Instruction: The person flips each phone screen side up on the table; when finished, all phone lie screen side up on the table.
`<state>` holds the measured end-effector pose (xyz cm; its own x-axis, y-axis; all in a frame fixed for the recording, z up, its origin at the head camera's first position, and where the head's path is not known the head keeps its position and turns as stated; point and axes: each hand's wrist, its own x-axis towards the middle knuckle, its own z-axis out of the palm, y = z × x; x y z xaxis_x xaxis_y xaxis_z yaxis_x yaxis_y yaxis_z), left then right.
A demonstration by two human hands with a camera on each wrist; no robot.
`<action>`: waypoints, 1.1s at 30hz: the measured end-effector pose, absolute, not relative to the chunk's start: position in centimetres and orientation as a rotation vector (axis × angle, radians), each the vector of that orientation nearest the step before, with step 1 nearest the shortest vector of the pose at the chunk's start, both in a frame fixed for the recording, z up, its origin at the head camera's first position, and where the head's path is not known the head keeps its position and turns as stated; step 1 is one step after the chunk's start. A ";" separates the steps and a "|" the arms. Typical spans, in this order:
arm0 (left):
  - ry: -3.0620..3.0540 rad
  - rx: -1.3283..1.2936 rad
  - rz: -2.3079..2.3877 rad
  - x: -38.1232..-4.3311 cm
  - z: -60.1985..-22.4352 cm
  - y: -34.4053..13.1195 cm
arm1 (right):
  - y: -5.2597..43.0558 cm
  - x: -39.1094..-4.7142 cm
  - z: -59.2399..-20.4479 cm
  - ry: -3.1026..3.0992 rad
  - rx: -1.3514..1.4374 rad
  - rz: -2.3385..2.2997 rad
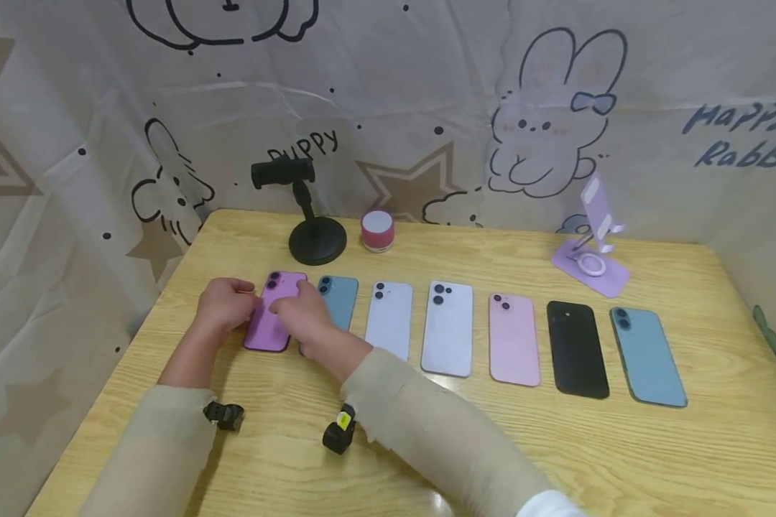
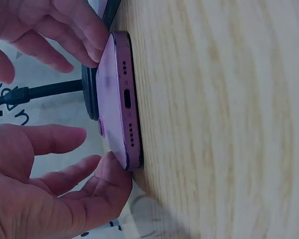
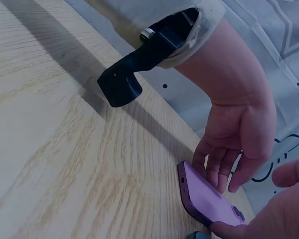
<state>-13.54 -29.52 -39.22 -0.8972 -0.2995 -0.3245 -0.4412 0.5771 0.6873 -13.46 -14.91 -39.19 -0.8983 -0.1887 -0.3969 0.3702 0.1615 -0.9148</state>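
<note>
A purple phone (image 1: 268,332) lies back up on the wooden table at the left end of a row of phones. My left hand (image 1: 227,304) is at its left edge; in the left wrist view the fingertips touch that edge, with the thumb held apart. Along the opposite edge, my right hand (image 1: 305,314) reaches across with its fingers at the phone's side. The phone's bottom end, with its charging port (image 2: 127,98), faces the left wrist camera. Beside it, a blue phone (image 1: 344,296) is partly hidden by my right hand.
Further right lie two pale phones (image 1: 391,316), a pink phone (image 1: 514,341), a black phone (image 1: 578,352) and another blue phone (image 1: 649,359). Behind the row stand a black stand (image 1: 317,243), a small pink-and-white cylinder (image 1: 378,231) and a lilac phone holder (image 1: 611,276). A printed cloth (image 1: 427,93) hangs behind.
</note>
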 end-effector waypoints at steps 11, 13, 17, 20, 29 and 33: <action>2.539 -0.661 1.282 -13.7 -39.3 -30.2 | -15.2 -13.6 -39.5 2.051 0.283 -1.870; 2.524 -0.662 1.298 -13.7 -39.4 -30.5 | -15.3 -13.6 -39.6 2.062 0.283 -1.864; 2.446 -0.641 1.426 -13.6 -39.7 -31.1 | -15.4 -13.5 -39.9 2.106 0.279 -1.830; 2.357 -0.614 1.549 -13.5 -39.6 -31.4 | -15.4 -13.5 -40.2 2.118 0.282 -1.850; 2.180 -0.578 1.733 -13.0 -38.6 -32.2 | -15.3 -13.5 -41.0 2.112 0.244 -1.909; 2.108 -0.516 1.832 -12.9 -37.8 -32.1 | -15.3 -13.5 -41.1 2.088 0.206 -1.954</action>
<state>-12.87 -32.06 -37.82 -0.8902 -0.0721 -0.4498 -0.4554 0.1218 0.8819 -13.53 -15.28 -41.12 -0.9524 -0.0820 -0.2936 0.2876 0.0780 -0.9546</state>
